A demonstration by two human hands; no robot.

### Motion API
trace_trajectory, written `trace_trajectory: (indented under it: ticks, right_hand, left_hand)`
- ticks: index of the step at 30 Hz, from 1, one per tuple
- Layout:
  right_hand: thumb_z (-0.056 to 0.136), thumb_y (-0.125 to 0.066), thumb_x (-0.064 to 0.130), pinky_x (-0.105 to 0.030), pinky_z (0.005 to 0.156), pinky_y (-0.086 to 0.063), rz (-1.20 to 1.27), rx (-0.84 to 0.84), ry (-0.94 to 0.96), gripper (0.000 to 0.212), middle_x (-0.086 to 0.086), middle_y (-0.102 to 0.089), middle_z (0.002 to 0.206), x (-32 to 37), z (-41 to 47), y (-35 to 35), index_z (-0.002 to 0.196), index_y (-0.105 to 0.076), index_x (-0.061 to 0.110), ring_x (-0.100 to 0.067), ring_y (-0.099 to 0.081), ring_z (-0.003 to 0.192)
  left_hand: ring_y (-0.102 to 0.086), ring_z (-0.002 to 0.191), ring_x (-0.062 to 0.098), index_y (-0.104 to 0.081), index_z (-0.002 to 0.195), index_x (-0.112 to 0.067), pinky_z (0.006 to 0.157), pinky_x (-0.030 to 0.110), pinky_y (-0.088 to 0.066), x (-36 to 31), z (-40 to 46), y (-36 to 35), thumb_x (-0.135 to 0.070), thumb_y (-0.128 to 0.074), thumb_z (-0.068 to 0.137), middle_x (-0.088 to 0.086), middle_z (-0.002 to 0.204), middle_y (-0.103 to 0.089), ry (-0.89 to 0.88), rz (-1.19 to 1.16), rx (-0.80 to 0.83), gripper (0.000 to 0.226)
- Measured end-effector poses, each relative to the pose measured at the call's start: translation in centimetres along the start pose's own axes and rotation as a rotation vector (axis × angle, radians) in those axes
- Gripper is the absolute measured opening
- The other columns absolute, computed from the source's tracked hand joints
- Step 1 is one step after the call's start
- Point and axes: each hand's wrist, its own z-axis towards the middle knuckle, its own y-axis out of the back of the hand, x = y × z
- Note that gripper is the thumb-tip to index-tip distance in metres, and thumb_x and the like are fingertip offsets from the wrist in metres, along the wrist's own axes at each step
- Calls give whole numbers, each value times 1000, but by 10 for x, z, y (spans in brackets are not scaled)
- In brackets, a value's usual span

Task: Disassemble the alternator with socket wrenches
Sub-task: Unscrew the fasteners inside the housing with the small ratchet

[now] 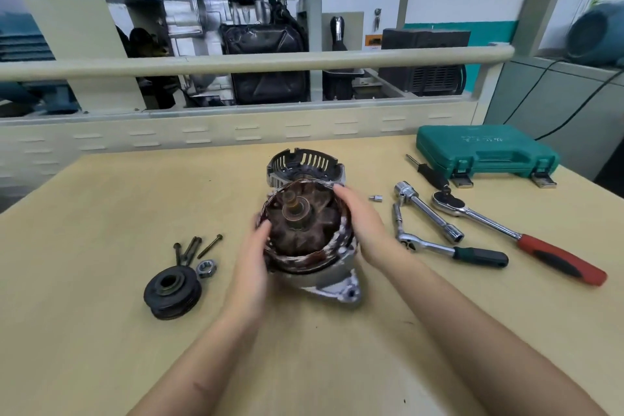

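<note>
The opened alternator stands at the middle of the bench, its copper stator windings and rusty rotor facing up in the silver front housing. My left hand grips the stator's left edge. On the right rim, my right hand holds the windings with curled fingers. The removed rear cover lies just behind. Several socket wrenches lie to the right: a red-handled ratchet, a green-handled ratchet and a chrome extension bar.
A black pulley, a hex nut and long bolts lie at the left on the wooden bench. A small socket bit sits by my right hand. A closed green tool case stands at the back right.
</note>
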Motion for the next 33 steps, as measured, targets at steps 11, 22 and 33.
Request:
trace_trajectory:
  ticks: [11, 22, 33]
  right_hand:
    - [89, -54, 38, -30, 83, -44, -1068, -169, 134, 37, -6, -60, 113, -11, 6, 98, 115, -57, 11, -22, -55, 105]
    - [92, -42, 49, -28, 82, -30, -1580, -97, 290, 34, 0, -57, 99, -44, -24, 130, 99, -56, 18, -19, -52, 101]
    - [85, -60, 27, -8, 50, -31, -660, -170, 523, 13, 9, -53, 62, 46, -67, 124, 76, -62, 17, 0, -44, 55]
  left_hand:
    - [-19, 124, -22, -38, 116, -51, 103, 9, -20, -2, -45, 20, -69, -54, 57, -23, 140, -29, -183, 544, 2, 63]
    - [4, 136, -2, 4, 124, -59, 108, 25, -8, -15, -32, 16, -77, -54, 42, -30, 139, 16, -236, 908, 169, 102]
    - [12, 130, -12, 2, 125, -61, 110, 24, -4, -9, -21, 10, -76, -58, 44, -25, 144, 10, -259, 902, 236, 102]
